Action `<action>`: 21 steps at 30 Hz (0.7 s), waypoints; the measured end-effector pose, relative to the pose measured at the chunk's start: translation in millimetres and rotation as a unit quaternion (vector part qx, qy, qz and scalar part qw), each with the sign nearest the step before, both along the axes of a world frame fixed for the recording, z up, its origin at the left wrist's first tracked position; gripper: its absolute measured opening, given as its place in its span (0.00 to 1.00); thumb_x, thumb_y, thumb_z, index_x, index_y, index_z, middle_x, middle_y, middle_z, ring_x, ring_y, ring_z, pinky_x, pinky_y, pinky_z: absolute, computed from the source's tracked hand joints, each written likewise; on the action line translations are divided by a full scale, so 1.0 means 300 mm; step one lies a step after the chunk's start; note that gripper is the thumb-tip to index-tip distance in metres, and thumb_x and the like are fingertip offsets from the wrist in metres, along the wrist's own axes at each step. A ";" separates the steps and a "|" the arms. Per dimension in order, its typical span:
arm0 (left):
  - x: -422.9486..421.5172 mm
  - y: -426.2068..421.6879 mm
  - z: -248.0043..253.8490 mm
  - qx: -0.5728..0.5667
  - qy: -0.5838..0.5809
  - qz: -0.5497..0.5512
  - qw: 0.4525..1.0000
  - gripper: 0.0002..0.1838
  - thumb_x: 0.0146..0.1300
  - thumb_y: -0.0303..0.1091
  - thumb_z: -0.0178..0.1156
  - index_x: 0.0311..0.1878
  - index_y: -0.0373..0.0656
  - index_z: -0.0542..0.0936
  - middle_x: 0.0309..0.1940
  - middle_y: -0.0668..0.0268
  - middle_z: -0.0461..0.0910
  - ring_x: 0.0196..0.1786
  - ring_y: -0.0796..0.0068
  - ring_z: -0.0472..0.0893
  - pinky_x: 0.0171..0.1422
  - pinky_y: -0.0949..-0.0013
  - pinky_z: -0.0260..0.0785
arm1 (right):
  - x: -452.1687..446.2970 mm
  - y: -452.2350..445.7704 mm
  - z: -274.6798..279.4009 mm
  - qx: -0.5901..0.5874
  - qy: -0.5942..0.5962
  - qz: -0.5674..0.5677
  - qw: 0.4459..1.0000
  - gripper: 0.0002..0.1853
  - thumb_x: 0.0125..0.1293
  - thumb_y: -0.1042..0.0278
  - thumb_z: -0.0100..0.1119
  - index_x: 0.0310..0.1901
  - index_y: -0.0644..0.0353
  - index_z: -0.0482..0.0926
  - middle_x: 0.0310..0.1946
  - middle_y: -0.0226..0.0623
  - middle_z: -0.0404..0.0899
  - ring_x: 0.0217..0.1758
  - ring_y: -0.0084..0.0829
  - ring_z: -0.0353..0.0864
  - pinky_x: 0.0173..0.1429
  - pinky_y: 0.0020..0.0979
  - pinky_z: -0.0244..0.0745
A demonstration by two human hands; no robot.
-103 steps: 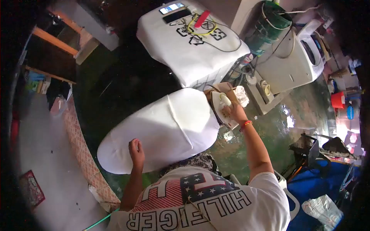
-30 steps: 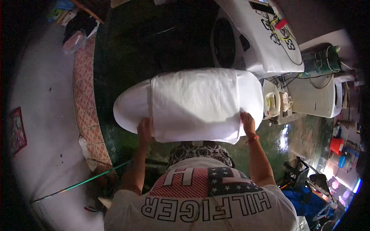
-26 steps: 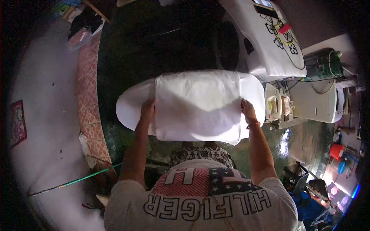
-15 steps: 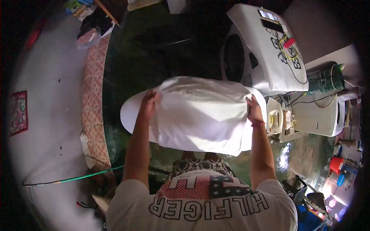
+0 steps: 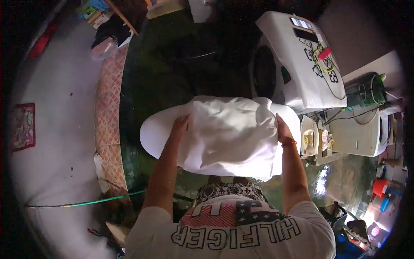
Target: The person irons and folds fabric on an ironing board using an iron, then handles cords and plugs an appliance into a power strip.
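Note:
A white cloth (image 5: 235,136) lies across the white padded ironing board (image 5: 156,129), with loose folds over its middle and right part. My left hand (image 5: 181,124) has its fingers closed on the cloth's left edge. At the right edge, my right hand (image 5: 283,131), with a red band at the wrist, grips the same cloth. The near edge of the cloth hangs over the board's side towards me. Just beyond the board's right end is a cream-coloured object that looks like an iron (image 5: 308,139).
A covered front-loading washing machine (image 5: 297,64) stands at the back right, with a phone (image 5: 301,23) on top. Beside it are a green bin (image 5: 366,91) and a white appliance (image 5: 355,134). A tiled ledge (image 5: 110,103) and a green hose (image 5: 99,199) are to the left.
The cloth, pulled fairly smooth before, now shows more creases and bulges. My hands have drawn slightly closer together, the left one moving right. The whole view has shifted a little.

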State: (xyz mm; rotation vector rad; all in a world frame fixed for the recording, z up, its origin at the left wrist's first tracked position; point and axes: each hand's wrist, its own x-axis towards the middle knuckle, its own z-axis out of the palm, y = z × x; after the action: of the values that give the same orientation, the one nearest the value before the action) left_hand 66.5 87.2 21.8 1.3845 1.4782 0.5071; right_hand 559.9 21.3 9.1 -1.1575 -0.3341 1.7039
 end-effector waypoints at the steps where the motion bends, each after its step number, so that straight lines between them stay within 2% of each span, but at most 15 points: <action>1: 0.020 0.062 -0.034 0.028 0.095 -0.031 0.995 0.16 0.59 0.45 0.56 0.40 0.40 0.77 0.24 0.60 0.76 0.30 0.67 0.75 0.44 0.65 0.68 | -0.027 0.045 0.059 -0.017 0.012 0.021 1.000 0.21 0.67 0.59 0.43 0.53 0.68 0.71 0.53 0.39 0.72 0.53 0.32 0.71 0.61 0.30 0.62; 2: 0.077 0.090 -0.014 0.022 0.107 -0.005 0.994 0.16 0.59 0.43 0.56 0.42 0.39 0.76 0.26 0.58 0.77 0.32 0.65 0.76 0.45 0.64 0.69 | -0.050 0.081 0.095 -0.034 0.024 0.042 0.998 0.21 0.68 0.59 0.43 0.54 0.68 0.71 0.53 0.39 0.72 0.53 0.31 0.71 0.61 0.28 0.62; 3: 0.133 0.118 0.004 0.016 0.119 0.022 0.993 0.17 0.59 0.42 0.55 0.44 0.38 0.75 0.28 0.56 0.78 0.34 0.63 0.77 0.46 0.63 0.69 | -0.026 0.103 0.028 0.132 -0.285 0.062 0.947 0.15 0.66 0.64 0.47 0.48 0.63 0.75 0.47 0.38 0.76 0.50 0.29 0.73 0.56 0.29 0.67; 5: 0.171 0.166 -0.023 0.037 0.135 0.053 0.989 0.19 0.60 0.42 0.54 0.48 0.37 0.74 0.35 0.53 0.79 0.39 0.60 0.78 0.48 0.62 0.69 | -0.043 0.135 0.084 0.179 -0.412 0.140 0.882 0.12 0.63 0.70 0.48 0.46 0.64 0.76 0.46 0.37 0.76 0.49 0.30 0.74 0.55 0.29 0.68; 6: 0.142 0.174 -0.047 0.128 0.102 0.036 0.986 0.20 0.61 0.42 0.53 0.49 0.37 0.73 0.38 0.53 0.78 0.41 0.61 0.78 0.50 0.62 0.69 | -0.046 0.140 0.142 0.198 -0.472 0.176 0.841 0.11 0.62 0.73 0.49 0.44 0.65 0.76 0.45 0.37 0.76 0.48 0.30 0.74 0.54 0.30 0.68; 7: 0.092 0.179 -0.079 0.217 0.068 0.017 0.974 0.21 0.62 0.43 0.52 0.51 0.37 0.72 0.42 0.53 0.78 0.43 0.62 0.78 0.51 0.62 0.68 | -0.077 0.107 0.296 0.256 -0.646 0.198 0.691 0.12 0.59 0.77 0.48 0.44 0.66 0.75 0.46 0.36 0.76 0.47 0.29 0.74 0.53 0.28 0.69; 9: 0.087 0.123 0.053 0.138 -0.223 0.076 0.962 0.22 0.64 0.44 0.50 0.55 0.38 0.70 0.49 0.55 0.75 0.48 0.64 0.76 0.54 0.61 0.67 | -0.080 0.067 0.326 0.230 -0.503 0.079 0.829 0.11 0.59 0.78 0.47 0.44 0.64 0.75 0.41 0.33 0.76 0.44 0.27 0.74 0.49 0.26 0.68; 10: 0.106 0.035 0.263 -0.044 -0.454 0.146 0.878 0.23 0.65 0.44 0.50 0.57 0.38 0.70 0.53 0.56 0.73 0.52 0.65 0.75 0.56 0.61 0.66 | -0.083 0.017 0.378 0.208 -0.366 0.077 0.904 0.14 0.59 0.78 0.47 0.47 0.65 0.74 0.43 0.35 0.76 0.46 0.28 0.74 0.51 0.28 0.69; 12: 0.061 -0.123 0.462 -0.074 -0.557 0.156 0.812 0.23 0.65 0.42 0.50 0.59 0.39 0.68 0.52 0.61 0.74 0.53 0.68 0.74 0.59 0.62 0.64 | -0.092 -0.082 0.489 0.117 -0.073 0.024 0.990 0.18 0.60 0.77 0.45 0.53 0.65 0.70 0.47 0.38 0.76 0.50 0.29 0.75 0.54 0.30 0.70; 13: 0.018 -0.196 0.493 -0.083 -0.526 0.169 0.830 0.24 0.65 0.43 0.51 0.59 0.38 0.67 0.52 0.62 0.74 0.53 0.68 0.74 0.59 0.62 0.64 | -0.107 -0.151 0.579 0.098 -0.068 0.036 0.992 0.20 0.60 0.77 0.43 0.55 0.68 0.68 0.51 0.42 0.75 0.52 0.33 0.75 0.57 0.32 0.70; 15: -0.083 -0.376 0.510 -0.101 -0.461 0.171 0.865 0.24 0.62 0.45 0.53 0.55 0.38 0.70 0.50 0.62 0.75 0.50 0.67 0.76 0.54 0.61 0.68 | -0.043 -0.292 0.504 0.103 -0.078 0.151 0.980 0.21 0.59 0.77 0.47 0.56 0.69 0.68 0.50 0.41 0.76 0.54 0.33 0.75 0.57 0.34 0.71; 16: -0.101 -0.443 0.511 -0.122 -0.446 0.172 0.870 0.23 0.62 0.46 0.54 0.53 0.39 0.72 0.48 0.62 0.75 0.46 0.66 0.77 0.50 0.61 0.70 | -0.009 -0.364 0.427 0.064 -0.100 0.207 0.971 0.22 0.58 0.74 0.52 0.56 0.67 0.68 0.47 0.38 0.77 0.50 0.30 0.76 0.53 0.32 0.72; 17: -0.118 -0.510 0.512 -0.143 -0.431 0.172 0.874 0.22 0.61 0.47 0.55 0.50 0.40 0.73 0.46 0.63 0.76 0.43 0.65 0.78 0.46 0.61 0.73 | -0.055 -0.386 0.492 -0.009 -0.101 0.227 0.969 0.22 0.58 0.73 0.54 0.56 0.66 0.69 0.45 0.36 0.78 0.46 0.28 0.76 0.50 0.30 0.72; 18: -0.151 -0.547 0.458 -0.179 -0.387 0.184 0.886 0.21 0.61 0.47 0.54 0.50 0.40 0.73 0.45 0.63 0.76 0.42 0.66 0.78 0.45 0.63 0.73 | -0.110 -0.398 0.569 -0.082 -0.101 0.243 0.961 0.22 0.58 0.71 0.57 0.55 0.65 0.70 0.43 0.34 0.78 0.43 0.26 0.76 0.46 0.27 0.72; 21: -0.338 -0.628 0.116 -0.290 -0.158 0.209 0.920 0.23 0.60 0.49 0.51 0.51 0.42 0.71 0.42 0.62 0.77 0.43 0.70 0.77 0.48 0.65 0.70 | -0.072 -0.487 0.305 -0.158 -0.060 0.277 0.946 0.23 0.57 0.69 0.58 0.55 0.64 0.69 0.39 0.30 0.77 0.39 0.22 0.75 0.44 0.23 0.69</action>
State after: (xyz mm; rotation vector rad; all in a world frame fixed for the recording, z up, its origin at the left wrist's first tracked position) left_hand -34.8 -101.4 56.7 0.4952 1.4904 0.4737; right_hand 538.3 -124.8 100.6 -1.5033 -0.5125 2.2401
